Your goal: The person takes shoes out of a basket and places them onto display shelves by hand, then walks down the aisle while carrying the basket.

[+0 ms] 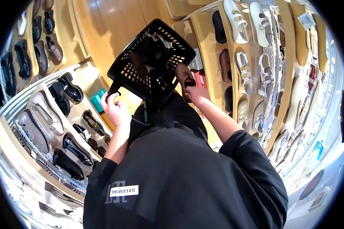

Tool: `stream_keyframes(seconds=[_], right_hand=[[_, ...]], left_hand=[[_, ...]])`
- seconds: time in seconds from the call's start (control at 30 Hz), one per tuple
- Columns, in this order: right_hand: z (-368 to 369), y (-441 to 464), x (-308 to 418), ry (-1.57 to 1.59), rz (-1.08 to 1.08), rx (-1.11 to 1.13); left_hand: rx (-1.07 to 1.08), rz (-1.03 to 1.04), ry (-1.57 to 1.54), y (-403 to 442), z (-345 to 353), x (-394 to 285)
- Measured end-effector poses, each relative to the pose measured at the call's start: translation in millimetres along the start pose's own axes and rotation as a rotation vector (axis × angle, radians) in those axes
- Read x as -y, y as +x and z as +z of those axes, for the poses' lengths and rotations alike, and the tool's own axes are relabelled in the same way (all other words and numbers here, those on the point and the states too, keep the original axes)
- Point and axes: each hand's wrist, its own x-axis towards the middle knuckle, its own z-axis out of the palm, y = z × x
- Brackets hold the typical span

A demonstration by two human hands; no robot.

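Note:
A black plastic shopping basket point(114, 68) with slotted walls hangs tilted in front of my legs. Several dark shoes and one brown shoe point(138, 65) lie inside it. My left hand point(117, 111) is closed at the basket's near left corner, its fingers curled on the black handle. In my right hand point(197, 94) is a brown leather shoe point(184, 76), gripped at its heel end, toe pointing away from me. That shoe is just outside the basket's right side. My thumb and fingers partly hide its opening.
Tilted display shelves point(202, 42) with white and silver strappy shoes point(236, 23) stand on the right. On the left, a rack point(38, 91) carries black and pale shoes. A teal box point(98, 100) and a red box point(199, 78) sit low down. Wooden floor point(103, 26) shows ahead.

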Motion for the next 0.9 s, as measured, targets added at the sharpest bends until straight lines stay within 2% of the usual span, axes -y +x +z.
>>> stream_keyframes(seconds=[0.33, 0.47, 0.57, 0.8, 0.9], right_hand=[[7, -38, -57, 0.021, 0.135, -0.142], [13, -37, -86, 0.136, 0.285, -0.166], [26, -30, -123, 0.163, 0.349, -0.29], [33, 1, -171, 0.285, 0.561, -0.234], [57, 21, -194, 0.301, 0.528, -0.306]], left_hand=[[-0.022, -0.039, 0.02, 4, 6, -3], [-0.05, 0.007, 0.112, 5, 7, -2], [-0.033, -0.046, 0.096, 4, 4, -11], [-0.048, -0.005, 0.162, 8, 8, 4], [-0.045, -0.011, 0.182, 7, 7, 4]])
